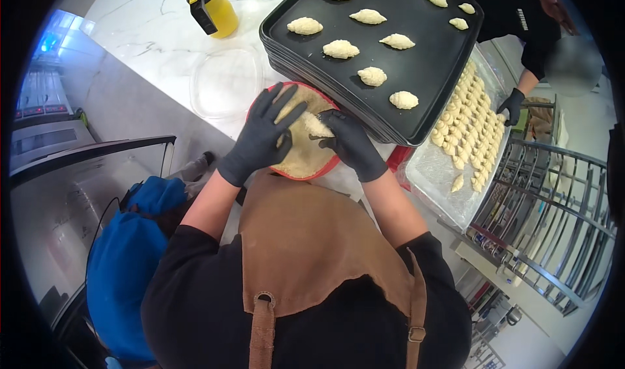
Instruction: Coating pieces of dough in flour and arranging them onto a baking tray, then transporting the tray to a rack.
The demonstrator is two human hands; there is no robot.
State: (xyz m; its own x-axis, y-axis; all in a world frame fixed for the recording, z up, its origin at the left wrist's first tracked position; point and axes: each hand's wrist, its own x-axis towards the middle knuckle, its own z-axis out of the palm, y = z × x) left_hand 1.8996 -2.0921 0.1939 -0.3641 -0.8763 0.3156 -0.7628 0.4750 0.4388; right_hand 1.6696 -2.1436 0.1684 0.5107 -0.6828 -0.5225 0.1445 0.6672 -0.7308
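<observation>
A round red bowl (333,165) in front of me holds pale, fine crumbs (301,159). Inside it, a small crumb-coated croissant (318,128) is held between the fingers of my right hand (357,146), which wears a black glove. My left hand (262,138), also gloved in black, reaches over the bowl's left side with its fingers spread. Some of its fingertips are close to the crumbs; whether they touch is unclear. Beyond the bowl, several coated croissants (340,49) sit apart on a dark baking tray (423,59), the top one of a stack.
On the right, a lined tray (423,177) carries many uncoated croissants (463,131). A co-worker's gloved hand (512,106) grips its far side. A clear plastic lid (226,85) lies on the marble counter (146,33), near a yellow bottle (221,16). Metal racks (553,206) stand at right.
</observation>
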